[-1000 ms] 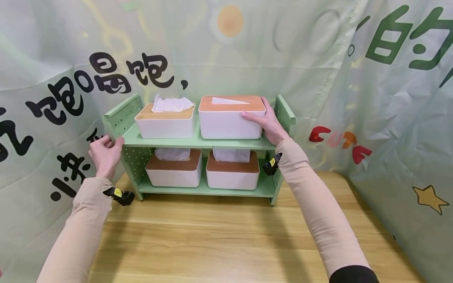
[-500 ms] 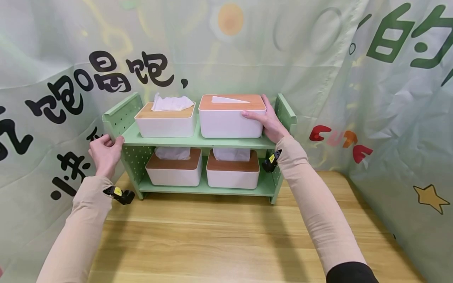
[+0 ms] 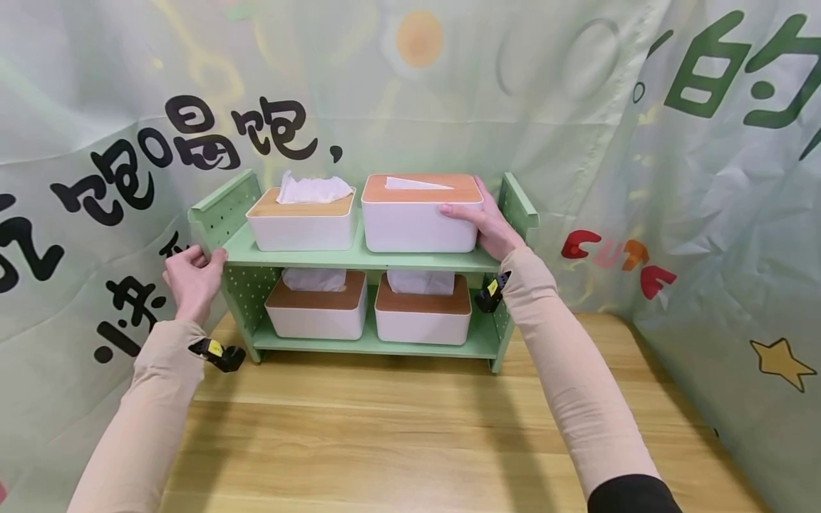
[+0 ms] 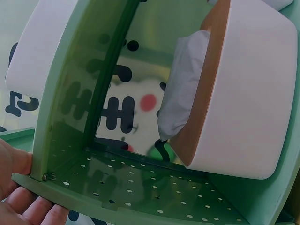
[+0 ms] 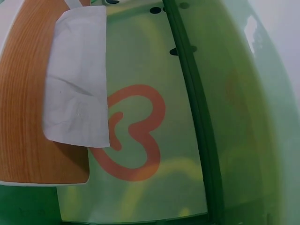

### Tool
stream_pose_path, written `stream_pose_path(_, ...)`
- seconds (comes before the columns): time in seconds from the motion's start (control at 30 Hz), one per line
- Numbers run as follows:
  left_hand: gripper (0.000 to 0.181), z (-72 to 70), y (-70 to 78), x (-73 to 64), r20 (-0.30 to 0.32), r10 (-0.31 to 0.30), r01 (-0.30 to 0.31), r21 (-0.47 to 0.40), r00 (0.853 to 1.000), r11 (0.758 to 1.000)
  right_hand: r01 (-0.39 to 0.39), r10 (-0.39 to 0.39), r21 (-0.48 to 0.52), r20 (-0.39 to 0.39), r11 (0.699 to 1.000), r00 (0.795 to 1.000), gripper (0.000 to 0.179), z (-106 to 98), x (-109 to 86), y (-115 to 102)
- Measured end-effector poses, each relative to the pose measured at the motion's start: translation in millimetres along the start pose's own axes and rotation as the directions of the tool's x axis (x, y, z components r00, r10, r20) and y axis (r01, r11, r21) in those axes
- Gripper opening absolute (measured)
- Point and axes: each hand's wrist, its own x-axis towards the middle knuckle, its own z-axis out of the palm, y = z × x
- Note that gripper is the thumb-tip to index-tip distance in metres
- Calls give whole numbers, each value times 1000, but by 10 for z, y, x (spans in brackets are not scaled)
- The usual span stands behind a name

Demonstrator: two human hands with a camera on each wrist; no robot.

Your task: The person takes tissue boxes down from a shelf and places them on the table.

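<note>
Tissue boxes (image 3: pixel 422 226) number four, right grip (image 3: pixel 486 224) holding one, left grip (image 3: pixel 195 282) pinching one rack (image 3: pixel 359 258)

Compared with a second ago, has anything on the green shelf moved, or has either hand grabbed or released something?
Nothing visibly moved, and nothing was grabbed or released. The right hand still holds the upper right box; the left hand still grips the green shelf at its left side. The upper left box, lower left box and lower right box stayed put.
</note>
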Motion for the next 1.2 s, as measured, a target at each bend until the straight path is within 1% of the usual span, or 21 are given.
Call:
stream_pose_path(0.07, 11, 3, -5, 4, 1, -1, 1, 1, 1000, 1000, 2, -2, -14, 8, 1000, 1000, 83, 0, -3, -1)
stream_pose_path(0.2, 31, 9, -7, 10, 5, -2, 2, 10, 1000, 1000, 21, -20, -25, 22, 999, 1000, 67, -4, 5, 11)
stream_pose_path(0.27, 38, 9, 1, 8, 7, -4, 4, 12, 1000, 1000, 30, -30, -22, 24, 999, 999, 64, -10, 6, 14)
stream_pose_path(0.43, 40, 8, 18, -4, 9, -14, 14, 5, 1000, 1000, 34, -34, -7, 33, 999, 999, 65, -21, 7, 24)
stream_pose_path(0.6, 35, 4, 22, -10, 6, -13, 13, 7, 1000, 1000, 39, -38, -11, 33, 999, 999, 65, -5, 6, 19)
stream_pose_path(0.83, 39, -2, 9, -13, 10, -47, 47, 9, 999, 999, 32, -32, -35, 17, 999, 999, 64, 14, -6, 5)
stream_pose_path(1.07, 41, -1, 6, -9, 15, -26, 26, 2, 1000, 1000, 34, -34, -15, 7, 999, 999, 62, 20, -4, -3)
stream_pose_path(1.2, 41, -6, 4, -12, 18, -37, 37, 7, 999, 999, 40, -40, -18, -4, 999, 999, 65, 26, -9, -1)
